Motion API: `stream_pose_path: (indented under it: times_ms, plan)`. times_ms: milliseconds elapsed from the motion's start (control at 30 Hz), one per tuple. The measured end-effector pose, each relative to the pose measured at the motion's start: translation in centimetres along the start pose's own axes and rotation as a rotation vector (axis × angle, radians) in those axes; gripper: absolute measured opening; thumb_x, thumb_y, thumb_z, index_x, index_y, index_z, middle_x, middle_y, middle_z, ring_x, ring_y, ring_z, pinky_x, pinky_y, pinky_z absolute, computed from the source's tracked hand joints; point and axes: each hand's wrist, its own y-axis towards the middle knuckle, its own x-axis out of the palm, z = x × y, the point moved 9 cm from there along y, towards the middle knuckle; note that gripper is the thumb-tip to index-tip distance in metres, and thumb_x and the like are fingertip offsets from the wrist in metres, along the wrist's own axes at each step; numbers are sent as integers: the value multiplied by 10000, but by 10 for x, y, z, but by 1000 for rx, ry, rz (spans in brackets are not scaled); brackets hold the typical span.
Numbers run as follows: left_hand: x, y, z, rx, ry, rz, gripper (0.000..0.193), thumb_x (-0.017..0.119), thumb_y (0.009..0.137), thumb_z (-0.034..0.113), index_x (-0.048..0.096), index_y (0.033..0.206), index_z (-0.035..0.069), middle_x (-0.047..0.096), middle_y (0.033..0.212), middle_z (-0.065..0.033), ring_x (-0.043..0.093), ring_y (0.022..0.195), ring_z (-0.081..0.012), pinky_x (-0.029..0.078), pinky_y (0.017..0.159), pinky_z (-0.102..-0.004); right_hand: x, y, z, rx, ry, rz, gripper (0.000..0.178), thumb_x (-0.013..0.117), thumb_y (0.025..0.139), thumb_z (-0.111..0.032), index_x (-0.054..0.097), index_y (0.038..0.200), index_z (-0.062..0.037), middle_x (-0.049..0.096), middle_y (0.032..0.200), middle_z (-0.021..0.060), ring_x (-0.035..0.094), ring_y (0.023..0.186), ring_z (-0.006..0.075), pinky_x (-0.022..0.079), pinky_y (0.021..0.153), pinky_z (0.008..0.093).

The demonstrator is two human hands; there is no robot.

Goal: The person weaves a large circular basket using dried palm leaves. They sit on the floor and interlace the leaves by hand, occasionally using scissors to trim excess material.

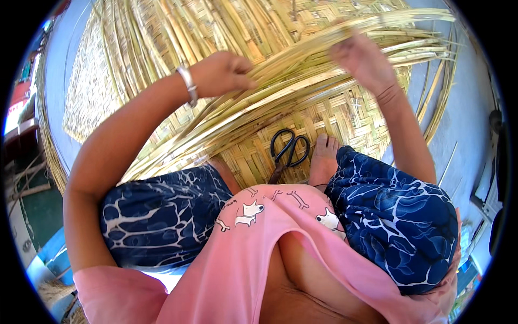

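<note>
Pale strips [280,93] are lying from nine to two o'clock, probably light, springy, best held mid-bundle; whether the left hand [224,74] at eleven or the blurred right hand [367,60] past one is gripping them, one cannot tell.

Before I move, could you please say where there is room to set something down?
Woven mat lies bare between the strip bundle, scissors and right foot; blue-grey floor is bare right of the stray strips. The bundle crowds the left hand and right hand.

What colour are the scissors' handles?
The handles are black; they show best in the head view.
</note>
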Motion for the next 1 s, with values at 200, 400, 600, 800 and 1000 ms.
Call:
stream_pose_path:
  times_ms: [200,400,600,800,1000]
  plan:
    - [18,0,9,8,-168,-23,234,661,834,263,650,798,32,573,617,-14,488,581,-85,418,578,-256,95,-20,59,220,-208,46,339,591,890,-314,625,1026,-5,660,861,104,642,815,158,538,765,282]
    - [19,-12,-21,-56,-12,63,224,660,821,280,687,815,58,618,640,-45,527,560,-119,440,568,-300,66,-15,15,6,-456,207,251,582,899,-196,608,1046,6,656,890,88,645,749,155,565,666,268]
    - [-5,-23,-43,-231,363,94,194,581,880,282,658,881,103,591,624,-25,515,506,-116,463,526,-282,3,-5,-22,-69,-274,396,211,585,890,-191,578,976,1,620,838,82,639,748,173,569,631,277]
    - [-80,-25,12,-28,627,421,184,506,922,251,566,894,80,554,623,-33,532,544,-124,473,550,-267,-27,14,-38,-56,108,214,151,547,905,-145,558,942,1,624,850,118,619,740,185,555,642,278]
    - [-55,-27,15,213,-154,206,177,547,911,213,612,917,48,605,693,-15,558,610,-83,482,595,-226,44,14,-7,54,78,32,232,541,919,-175,556,1077,-7,635,957,114,627,802,193,536,777,294]
